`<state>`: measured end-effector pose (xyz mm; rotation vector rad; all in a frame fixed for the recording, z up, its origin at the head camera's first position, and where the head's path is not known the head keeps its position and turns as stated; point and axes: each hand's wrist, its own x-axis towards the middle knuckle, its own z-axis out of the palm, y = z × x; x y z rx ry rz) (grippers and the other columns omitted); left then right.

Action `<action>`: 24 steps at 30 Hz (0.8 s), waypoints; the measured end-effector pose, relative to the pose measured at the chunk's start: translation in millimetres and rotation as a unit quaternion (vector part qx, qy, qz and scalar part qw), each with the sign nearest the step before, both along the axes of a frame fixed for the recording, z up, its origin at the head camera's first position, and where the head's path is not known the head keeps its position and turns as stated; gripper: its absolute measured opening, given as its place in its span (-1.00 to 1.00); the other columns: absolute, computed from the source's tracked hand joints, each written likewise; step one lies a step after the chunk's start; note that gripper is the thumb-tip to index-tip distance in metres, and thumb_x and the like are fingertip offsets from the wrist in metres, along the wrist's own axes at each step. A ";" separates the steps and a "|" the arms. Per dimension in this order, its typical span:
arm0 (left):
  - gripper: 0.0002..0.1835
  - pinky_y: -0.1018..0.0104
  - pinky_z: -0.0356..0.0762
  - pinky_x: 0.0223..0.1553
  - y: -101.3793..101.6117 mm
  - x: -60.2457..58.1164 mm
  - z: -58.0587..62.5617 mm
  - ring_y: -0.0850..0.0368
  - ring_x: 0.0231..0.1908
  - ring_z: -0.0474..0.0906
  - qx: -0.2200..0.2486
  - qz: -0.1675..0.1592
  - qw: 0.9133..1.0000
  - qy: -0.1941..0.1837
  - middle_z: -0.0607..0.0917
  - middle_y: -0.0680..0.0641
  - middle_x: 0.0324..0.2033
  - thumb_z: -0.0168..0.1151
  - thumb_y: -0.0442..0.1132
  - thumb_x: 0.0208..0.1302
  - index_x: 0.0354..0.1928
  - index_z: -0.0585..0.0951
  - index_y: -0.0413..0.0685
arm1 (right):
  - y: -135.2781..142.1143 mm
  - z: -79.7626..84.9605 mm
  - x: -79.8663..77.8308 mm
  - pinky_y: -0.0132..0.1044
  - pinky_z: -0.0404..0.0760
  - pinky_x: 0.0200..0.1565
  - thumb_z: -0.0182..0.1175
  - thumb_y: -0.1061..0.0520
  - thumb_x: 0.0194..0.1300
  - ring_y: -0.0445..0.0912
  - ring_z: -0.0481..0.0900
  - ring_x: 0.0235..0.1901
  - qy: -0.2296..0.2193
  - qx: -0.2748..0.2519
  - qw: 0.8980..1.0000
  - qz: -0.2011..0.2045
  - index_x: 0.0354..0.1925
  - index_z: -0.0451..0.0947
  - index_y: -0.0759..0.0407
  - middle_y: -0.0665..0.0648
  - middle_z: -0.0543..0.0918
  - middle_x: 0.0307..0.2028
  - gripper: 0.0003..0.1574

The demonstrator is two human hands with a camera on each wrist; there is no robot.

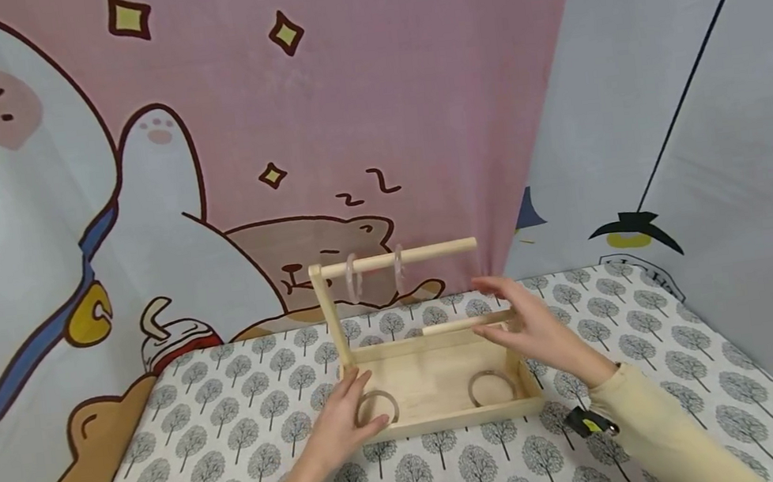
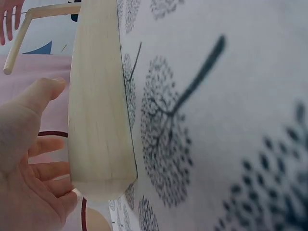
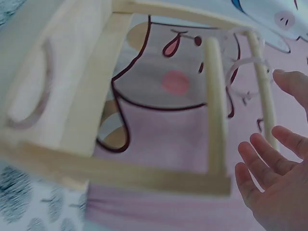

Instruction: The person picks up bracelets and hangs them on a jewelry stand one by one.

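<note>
A pale wooden bangle stand has a shallow tray (image 1: 450, 423) with two rods above it. Its upper rod (image 1: 441, 249) runs right from the tall left post (image 1: 333, 318) and carries two pinkish translucent bangles (image 1: 399, 270). From the right post, the lower rod (image 1: 456, 325) points left. Two more bangles, one a greyish ring (image 1: 471, 390), are in the tray. My left hand (image 1: 336, 426) is at the tray's front left corner, fingers relaxed and thumb spread. My right hand (image 1: 536, 331) is beside the lower rod's right end; its fingers (image 3: 264, 161) are spread, holding nothing.
The stand is on a white cloth (image 1: 239, 456) printed with grey trees. A black strap-like object (image 1: 588, 420) shows by my right sleeve. Behind the table hangs a cartoon-printed curtain (image 1: 379, 114), with pale fabric at the right.
</note>
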<state>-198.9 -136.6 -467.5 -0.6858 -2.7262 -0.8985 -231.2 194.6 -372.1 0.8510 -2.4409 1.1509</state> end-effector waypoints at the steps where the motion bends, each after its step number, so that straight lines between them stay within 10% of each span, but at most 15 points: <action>1: -0.23 -0.35 0.24 0.15 1.3 -0.9 -0.6 -0.47 0.21 0.27 0.000 -0.001 1.000 0.000 0.25 -0.47 0.30 0.41 -0.09 0.11 0.29 0.38 -0.35 | 3.7 -3.1 0.6 0.07 0.47 0.12 0.39 0.12 0.17 0.10 0.45 0.13 0.002 0.001 1.000 -0.007 0.38 0.23 0.19 0.21 0.43 0.22 -0.12; 12: -0.40 -0.30 0.37 0.08 13.0 -6.6 -3.7 -0.43 0.11 0.42 -0.026 -0.037 0.999 -0.018 0.34 -0.45 0.26 0.31 -0.12 0.24 0.21 0.45 -0.36 | 36.3 -33.0 5.8 0.25 0.36 0.12 0.39 0.26 0.12 0.19 0.35 0.18 0.035 -0.013 0.995 -0.087 0.25 0.33 0.36 0.30 0.43 0.19 -0.24; 24: -0.35 -0.13 0.33 0.20 18.6 -6.0 -2.8 -0.32 0.16 0.42 -0.117 -0.076 0.990 -0.029 0.47 -0.41 0.17 0.08 0.12 0.38 0.14 0.51 -0.41 | 51.8 -61.4 13.4 0.15 0.52 0.01 0.36 0.20 0.21 0.20 0.36 0.14 -0.024 -0.025 0.993 -0.114 0.28 0.27 0.41 0.35 0.39 0.18 -0.23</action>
